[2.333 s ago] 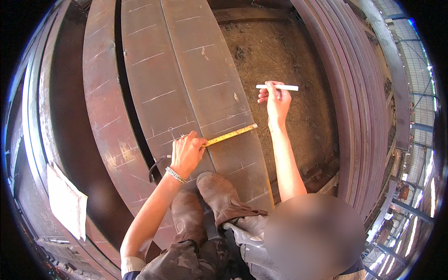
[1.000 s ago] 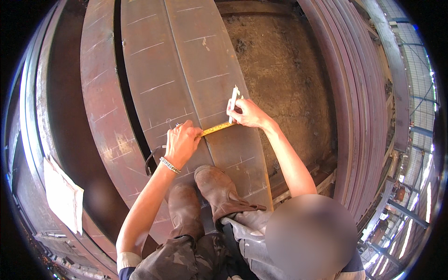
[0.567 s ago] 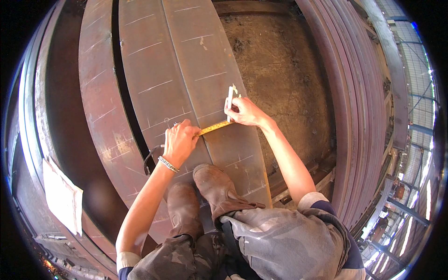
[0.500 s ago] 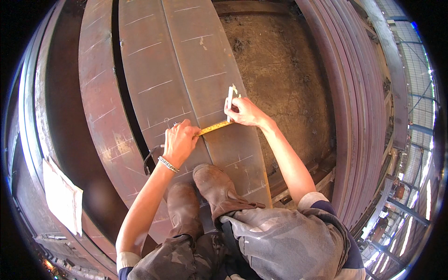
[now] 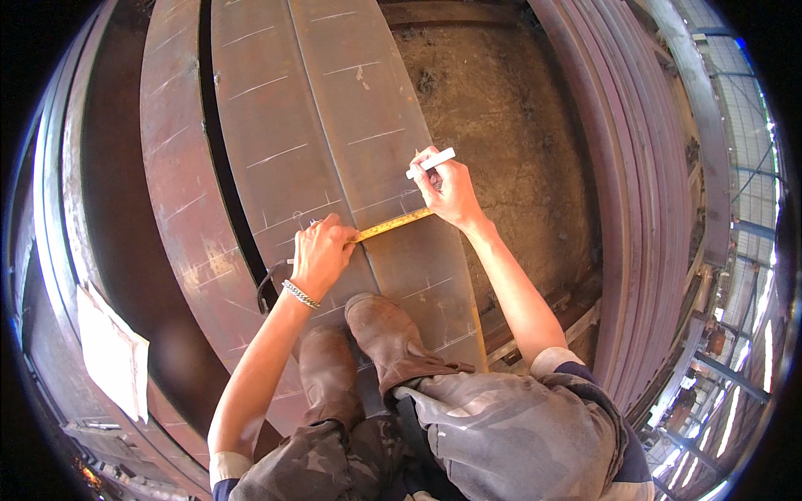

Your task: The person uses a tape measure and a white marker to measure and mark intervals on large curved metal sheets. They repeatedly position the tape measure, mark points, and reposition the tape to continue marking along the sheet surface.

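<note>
The two hands are well apart, each closed on something different. The left hand (image 5: pixel 322 250) rests on the left steel strip (image 5: pixel 263 125), just beside the seam, with its fingers clamped on a yellow measuring tape (image 5: pixel 388 226); this grip seems meant to keep the tape from sliding or curling. From those fingers the tape runs across the right steel strip (image 5: pixel 359 100) toward that strip's outer edge, lying roughly in line with the chalky marks nearby, which suggests it is set square to the long sides. Its far end is hidden by the right hand (image 5: pixel 452 194), and whether that hand touches it I cannot tell. The right hand pinches a slim white marking stick (image 5: pixel 433 163), tilted, one end over the steel and the other out past the edge; held this way, the stick leaves the tape and a small looped mark (image 5: pixel 408 197) in sight. Brown boots (image 5: pixel 384 327) stand on the steel close behind the hands, a stance that likely brings both arms within easy reach. A dark curved cord (image 5: pixel 264 289) lies left of the left hand, its purpose unclear, and folded white paper (image 5: pixel 113 355) sits well apart at far left.
</note>
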The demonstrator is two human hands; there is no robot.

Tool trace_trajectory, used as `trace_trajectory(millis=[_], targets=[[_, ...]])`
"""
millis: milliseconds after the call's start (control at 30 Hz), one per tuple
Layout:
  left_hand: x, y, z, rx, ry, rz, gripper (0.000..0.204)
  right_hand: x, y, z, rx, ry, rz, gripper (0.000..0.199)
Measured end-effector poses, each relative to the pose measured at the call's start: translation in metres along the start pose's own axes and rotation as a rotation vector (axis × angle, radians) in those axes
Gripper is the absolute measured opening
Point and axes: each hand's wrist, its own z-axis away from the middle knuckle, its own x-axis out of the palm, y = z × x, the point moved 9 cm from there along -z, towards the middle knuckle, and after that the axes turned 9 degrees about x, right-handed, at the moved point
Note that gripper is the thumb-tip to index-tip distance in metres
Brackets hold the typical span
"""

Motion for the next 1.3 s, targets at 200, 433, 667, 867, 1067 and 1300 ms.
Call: trace_trajectory(millis=[200,433,667,867,1067,1300], targets=[[-0.002,0.002,-0.003,0.015,-0.004,0.032,0.016,-0.021,0.021,0.006,0.125,0.092,-0.112,0.011],[-0.011,-0.005,-0.011,0.036,0.022,0.041,0.015,-0.057,0.026,0.006,0.170,0.232,-0.290,0.011],[-0.013,-0.012,-0.024,0.007,0.009,-0.020,0.014,-0.063,0.030,0.007,0.190,0.248,-0.274,0.010],[-0.013,-0.011,-0.023,0.009,0.016,-0.014,0.014,-0.058,0.031,0.006,0.201,0.223,-0.282,0.009],[-0.017,-0.012,-0.021,0.007,0.031,0.004,0.014,-0.056,0.031,0.006,0.208,0.220,-0.292,0.010],[-0.015,-0.012,-0.018,-0.010,0.003,0.011,0.015,-0.039,0.044,0.010,0.320,0.051,-0.251,0.012]])
